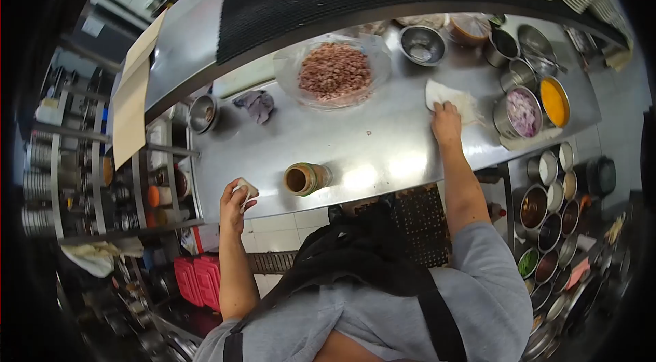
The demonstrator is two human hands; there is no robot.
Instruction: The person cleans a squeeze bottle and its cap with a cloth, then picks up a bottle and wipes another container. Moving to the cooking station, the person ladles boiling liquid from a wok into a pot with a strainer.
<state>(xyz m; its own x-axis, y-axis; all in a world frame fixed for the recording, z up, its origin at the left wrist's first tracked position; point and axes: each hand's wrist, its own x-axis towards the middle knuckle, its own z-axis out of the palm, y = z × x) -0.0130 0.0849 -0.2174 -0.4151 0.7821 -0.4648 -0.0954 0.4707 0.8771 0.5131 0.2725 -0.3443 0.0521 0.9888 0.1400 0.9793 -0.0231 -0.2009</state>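
Observation:
On the right side of the steel counter, my right hand is closed on the near edge of a white cloth. At the counter's front left edge my left hand has its fingers curled round a small white piece, perhaps cloth or paper. Between the hands, nearer the left one, stands a brownish cylindrical container with an open top. Pinkish chopped meat lies on clear plastic at the back middle. A crumpled grey cloth rests left of it.
A metal bowl sits at the left, another bowl at the back. Pots of chopped onion and orange liquid stand at the right. A raised shelf overhangs the counter's far side.

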